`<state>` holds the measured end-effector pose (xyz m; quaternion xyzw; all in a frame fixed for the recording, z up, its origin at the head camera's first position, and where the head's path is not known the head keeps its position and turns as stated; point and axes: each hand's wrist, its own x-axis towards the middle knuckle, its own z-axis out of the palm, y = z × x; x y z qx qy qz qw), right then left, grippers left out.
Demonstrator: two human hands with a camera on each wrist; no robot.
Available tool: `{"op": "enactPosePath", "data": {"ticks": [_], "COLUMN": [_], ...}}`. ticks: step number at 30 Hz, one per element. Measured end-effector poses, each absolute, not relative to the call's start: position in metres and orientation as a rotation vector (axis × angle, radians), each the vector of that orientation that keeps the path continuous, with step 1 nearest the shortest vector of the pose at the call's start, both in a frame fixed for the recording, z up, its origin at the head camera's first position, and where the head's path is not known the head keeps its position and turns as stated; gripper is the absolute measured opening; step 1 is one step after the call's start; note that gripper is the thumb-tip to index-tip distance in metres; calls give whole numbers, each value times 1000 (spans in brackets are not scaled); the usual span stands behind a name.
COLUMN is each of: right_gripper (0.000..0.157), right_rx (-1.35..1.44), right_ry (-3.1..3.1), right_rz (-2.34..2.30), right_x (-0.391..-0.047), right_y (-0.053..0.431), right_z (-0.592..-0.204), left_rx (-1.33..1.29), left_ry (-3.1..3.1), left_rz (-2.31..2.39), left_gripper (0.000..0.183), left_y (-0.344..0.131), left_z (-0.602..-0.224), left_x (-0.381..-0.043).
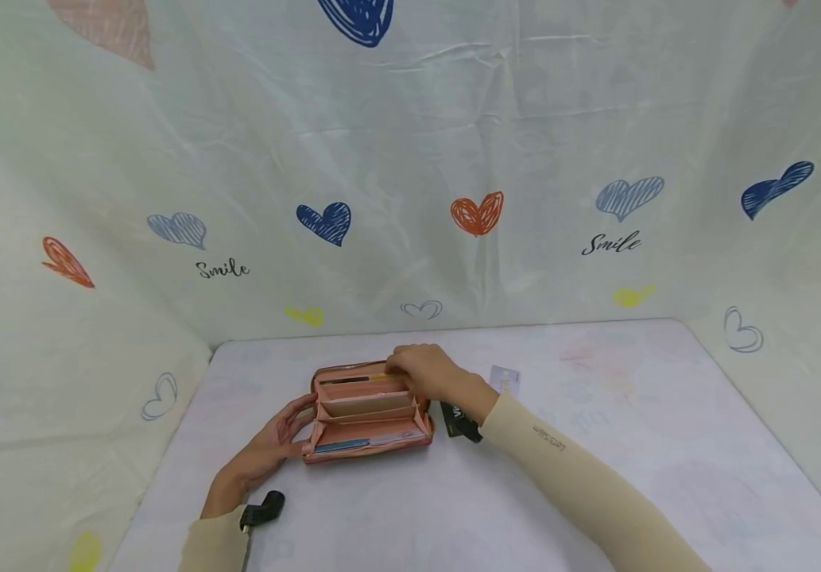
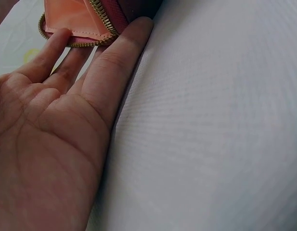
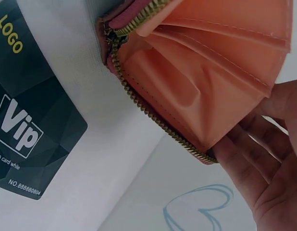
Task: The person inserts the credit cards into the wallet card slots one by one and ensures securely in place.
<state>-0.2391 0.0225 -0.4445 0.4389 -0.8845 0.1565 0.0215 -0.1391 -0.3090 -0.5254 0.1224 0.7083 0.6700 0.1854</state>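
A pink zip-around wallet lies opened on the table, its inner pockets spread. My left hand holds its left end, fingertips at the zipper edge and thumb near the front corner. My right hand reaches over the back right corner, its fingers round the far panel; the fingertips are partly hidden. Beside those fingers, a yellow card and a dark-edged card show in the back slot. The front pocket holds a blue card and a whitish card.
Right of the wallet lies a black Vip card, partly under the right wrist in the head view. Farther back is a pale card. A white cloth with printed hearts hangs behind and beside the white table.
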Motion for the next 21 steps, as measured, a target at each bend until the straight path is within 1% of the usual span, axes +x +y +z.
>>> {"op": "enactPosePath", "data": {"ticks": [5, 12, 17, 21], "right_gripper": [22, 23, 33, 39], "right_rx": [1368, 1360, 1312, 1291], "right_ry": [-2757, -2745, -2819, -2760], "right_rz": [521, 580, 756, 924], "right_x": [-234, -220, -212, -207], "right_y": [27, 37, 47, 60], "right_z": [-444, -440, -442, -447], "left_rx": [340, 373, 380, 369], "left_ry": [1996, 2038, 2043, 2024], "left_rz": [1890, 1869, 1870, 1878], "left_gripper": [87, 88, 88, 88], "left_y": [-309, -310, -309, -308], "left_z": [-525, -523, -523, -522], "left_x": [-138, -138, -138, -136]}}
